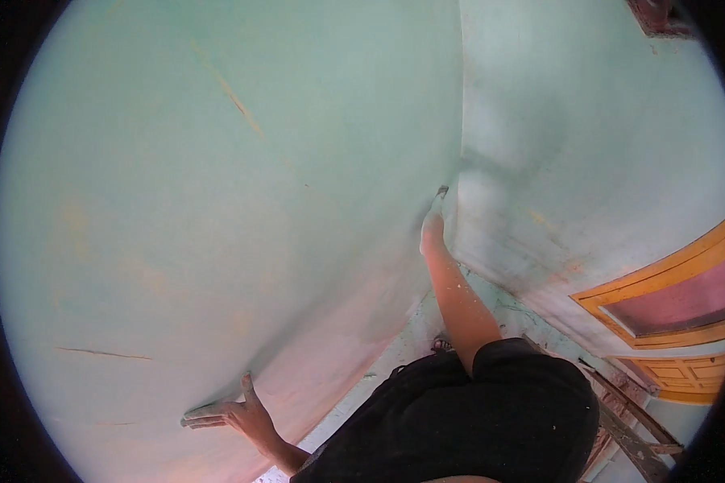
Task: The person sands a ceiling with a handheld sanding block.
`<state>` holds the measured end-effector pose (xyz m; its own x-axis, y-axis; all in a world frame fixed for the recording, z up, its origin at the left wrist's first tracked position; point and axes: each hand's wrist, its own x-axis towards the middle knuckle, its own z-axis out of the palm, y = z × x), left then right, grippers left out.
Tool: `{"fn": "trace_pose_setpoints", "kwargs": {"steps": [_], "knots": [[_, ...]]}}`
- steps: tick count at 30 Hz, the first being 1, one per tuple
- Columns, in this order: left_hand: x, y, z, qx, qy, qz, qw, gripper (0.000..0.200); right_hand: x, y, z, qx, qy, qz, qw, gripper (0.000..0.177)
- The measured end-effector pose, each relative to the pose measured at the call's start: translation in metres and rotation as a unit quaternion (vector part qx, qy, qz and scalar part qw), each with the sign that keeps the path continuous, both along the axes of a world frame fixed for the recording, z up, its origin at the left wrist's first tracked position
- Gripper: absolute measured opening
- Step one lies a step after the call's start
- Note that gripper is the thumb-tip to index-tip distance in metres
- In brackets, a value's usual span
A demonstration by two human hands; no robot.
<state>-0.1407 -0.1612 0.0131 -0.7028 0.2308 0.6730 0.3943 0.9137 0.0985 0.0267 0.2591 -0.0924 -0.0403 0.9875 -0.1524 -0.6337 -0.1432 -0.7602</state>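
Note:
My left hand point(232, 412) is at the lower left, fingers stretched out and thumb raised, against or just off the pale green wall point(217, 241). Its fingertips are coated in whitish dust, and nothing shows in it. Further up, my right hand point(432, 229) reaches to the same wall beside the corner. Dust covers that hand too, and its fingers look closed together. A small dark-ended piece point(442, 191) sticks out past them, too small to name. Yellowish streaks and a thin crack point(105, 352) mark the wall.
A second wall point(588, 145) meets the first at the corner on the right. It holds an orange-framed panel point(660, 290). Wooden boards point(628, 419) lie at the lower right, near a speckled floor point(415, 338). A brown-edged opening point(664, 18) is at the top right.

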Motion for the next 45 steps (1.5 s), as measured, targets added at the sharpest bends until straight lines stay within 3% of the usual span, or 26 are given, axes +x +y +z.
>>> {"fn": "trace_pose_setpoints", "kwargs": {"steps": [4,14,17,19,23,25,26,28,29,31,32,34,38,40,41,43,45], "knots": [[-0.007,-0.003,-0.004,0.014,-0.003,-0.019,1.0,0.131,0.0,0.001,0.0,0.001,0.004,-0.012,1.0,0.058],[0.002,-0.003,0.0,0.044,-0.02,-0.03,0.998,0.128,-0.001,0.001,0.012,0.159,-0.117,-0.063,0.978,0.057],[0.002,0.0,0.007,-0.012,-0.014,-0.01,1.0,0.13,-0.001,0.002,0.015,0.217,-0.157,-0.081,0.96,0.056],[0.025,0.021,0.046,0.052,-0.289,-0.002,0.956,0.103,-0.001,0.003,0.017,0.239,-0.189,-0.093,0.948,0.056],[0.014,0.027,0.029,0.059,-0.246,-0.011,0.967,0.085,-0.002,0.004,0.021,0.278,-0.253,-0.105,0.921,0.056],[-0.005,0.008,0.004,0.02,-0.093,0.008,0.995,0.133,-0.002,0.004,0.023,0.307,-0.276,-0.11,0.904,0.055],[0.005,0.014,0.014,0.022,-0.091,0.009,0.996,0.133,-0.002,0.004,0.025,0.325,-0.284,-0.115,0.895,0.055],[0.032,0.026,0.043,0.075,-0.247,-0.004,0.966,0.08,-0.007,0.006,0.025,0.351,-0.284,-0.121,0.884,0.055],[0.028,0.024,0.039,0.081,-0.243,-0.003,0.967,0.08,-0.007,0.014,0.023,0.325,-0.262,-0.112,0.902,0.056],[0.021,0.018,0.024,-0.008,-0.099,0.002,0.995,0.084,-0.003,0.015,0.012,0.274,-0.218,-0.092,0.932,0.056],[0.021,0.018,0.027,-0.002,-0.097,0.003,0.995,0.084,-0.004,0.021,0.01,0.247,-0.197,-0.082,0.945,0.057],[0.023,0.019,0.035,0.06,-0.22,0.004,0.974,0.087,-0.006,0.028,0.002,0.189,-0.157,-0.064,0.967,0.057],[0.002,0.003,0.013,0.049,-0.163,-0.014,0.985,0.083,-0.001,0.054,-0.026,0.044,-0.08,-0.03,0.995,0.06],[-0.026,-0.025,0.0,0.046,-0.346,-0.017,0.937,0.125,0.005,0.048,-0.041,-0.003,-0.064,-0.022,0.998,0.06],[-0.017,-0.02,0.003,0.044,-0.347,-0.018,0.937,0.125,0.008,0.044,-0.041,-0.009,-0.062,-0.024,0.998,0.06],[0.007,-0.001,0.011,0.101,-0.252,-0.027,0.962,0.076,0.009,0.042,-0.034,-0.01,-0.053,-0.027,0.998,0.06],[0.004,-0.009,0.003,0.085,-0.225,-0.035,0.97,0.074,0.001,0.042,-0.022,-0.005,-0.043,-0.026,0.999,0.06]]}}
